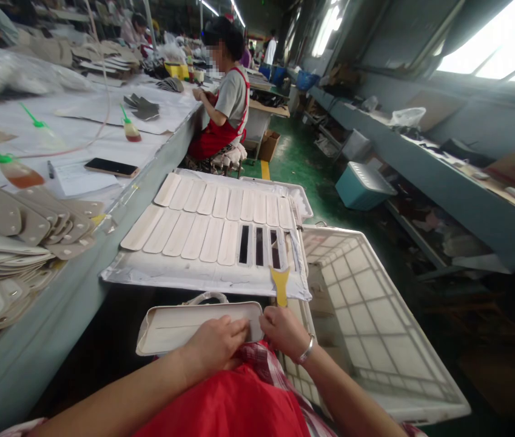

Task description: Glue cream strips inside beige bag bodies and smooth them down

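A cream handbag (175, 328) lies across my lap with its long flat panel facing up and a slit-like line along it. Its curved handle (207, 297) sticks out on the far side. My left hand (221, 340) rests on the right part of that panel, fingers stretched out and pressing flat. At the bag's right end, my right hand (284, 331) is closed round a yellow scraper (280, 284) with a notched, flared end pointing away from me. Its fingertips are close to the bag's edge; whether they also grip it I cannot tell.
Beyond the bag, a white-covered board (184, 274) carries rows of cream oblong panels (182, 233). A white plastic crate (375, 291) stands to the right. On the left bench lie stacked beige pieces (34, 224), a phone (111, 167) and glue bottles (18, 170). A co-worker (230, 91) sits ahead.
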The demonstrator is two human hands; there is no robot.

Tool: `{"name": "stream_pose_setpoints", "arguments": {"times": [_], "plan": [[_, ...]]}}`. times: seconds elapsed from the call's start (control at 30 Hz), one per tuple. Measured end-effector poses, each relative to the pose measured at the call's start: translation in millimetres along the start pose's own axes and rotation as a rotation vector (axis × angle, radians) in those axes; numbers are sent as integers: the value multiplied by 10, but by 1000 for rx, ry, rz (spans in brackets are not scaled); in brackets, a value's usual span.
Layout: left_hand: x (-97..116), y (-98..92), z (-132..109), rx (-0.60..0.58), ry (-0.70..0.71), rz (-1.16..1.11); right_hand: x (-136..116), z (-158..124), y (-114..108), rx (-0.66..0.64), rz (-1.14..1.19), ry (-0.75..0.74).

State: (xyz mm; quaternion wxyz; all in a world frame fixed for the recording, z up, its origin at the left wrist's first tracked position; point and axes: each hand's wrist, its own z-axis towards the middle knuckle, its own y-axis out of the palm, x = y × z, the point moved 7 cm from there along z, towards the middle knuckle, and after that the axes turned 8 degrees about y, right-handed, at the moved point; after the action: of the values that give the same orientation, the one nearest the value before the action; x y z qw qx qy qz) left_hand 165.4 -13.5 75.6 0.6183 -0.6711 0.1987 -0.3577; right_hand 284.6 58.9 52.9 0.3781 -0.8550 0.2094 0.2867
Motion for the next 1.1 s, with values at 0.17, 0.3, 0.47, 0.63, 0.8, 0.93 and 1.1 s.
{"name": "stream_pose_setpoints", "arguments": {"times": [0.17, 0.3, 0.47, 0.63, 0.8, 0.93, 1.1], "plan": [[-19, 9, 10, -23, -8, -54, 254, 6, 190, -315, 532, 159], [-52, 18, 0, -50, -15, -75, 378, 57, 264, -348, 697, 189], [-69, 48, 50, -85, -7, -92, 285, 121, 224, -384, 534, 260], [-26, -71, 37, -65, -51, -205, 39, 108, 99, -433, 183, 358], [-415, -505, -826, 408, -356, -670, -4, 116, 96, -493, 55, 374], [-959, -331, -1964, 699, -1017, -864, 48, 196, 138, -552, 99, 346], [-1090, 129, -1961, 456, -984, -1198, 25, 204, 109, -543, 17, 357]]}}
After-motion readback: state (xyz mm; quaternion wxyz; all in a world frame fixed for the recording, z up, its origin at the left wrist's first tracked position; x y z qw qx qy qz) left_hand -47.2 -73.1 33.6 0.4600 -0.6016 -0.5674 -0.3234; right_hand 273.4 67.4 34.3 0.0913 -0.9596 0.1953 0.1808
